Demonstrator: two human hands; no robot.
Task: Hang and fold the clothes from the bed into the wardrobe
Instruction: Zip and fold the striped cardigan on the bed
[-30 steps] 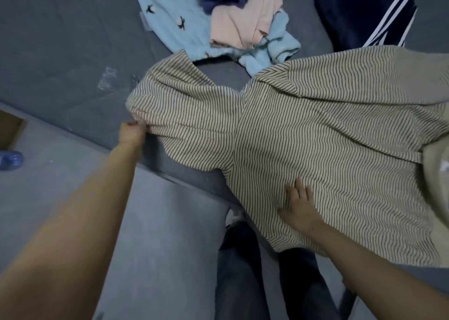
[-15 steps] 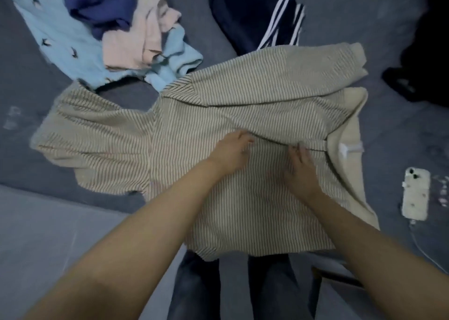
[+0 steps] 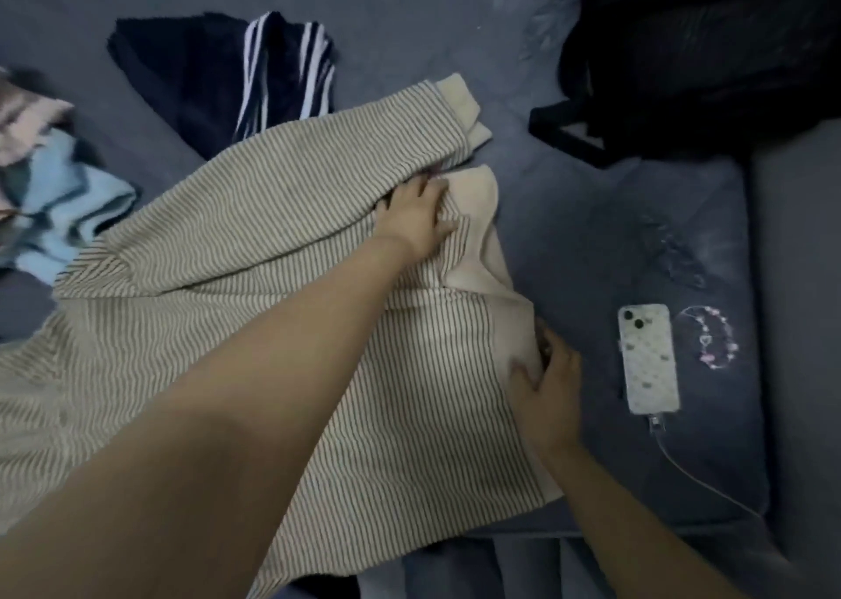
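A beige sweater with thin dark stripes (image 3: pixel 282 234) lies spread on the grey-blue bed (image 3: pixel 569 243). One sleeve is folded across its top, and the cream hem band lies at the right. My left hand (image 3: pixel 418 216) reaches across the sweater and presses with straight fingers on the fabric by the hem band's upper end. My right hand (image 3: pixel 546 380) pinches the cream hem's right edge, thumb on top and fingers tucked under it.
More clothes lie behind: a navy garment with white stripes (image 3: pixel 236 80), and a light blue piece (image 3: pixel 68 207) and a pink one (image 3: pixel 27 120) at far left. A black bag (image 3: pixel 701 52) sits back right. A white phone (image 3: pixel 648 357) on a cable and a bead bracelet (image 3: pixel 710 337) lie right.
The view swung right. My left hand went from the sweater's middle to the hem band's upper end. My right hand moved from the middle to the hem's right edge and took hold of it.
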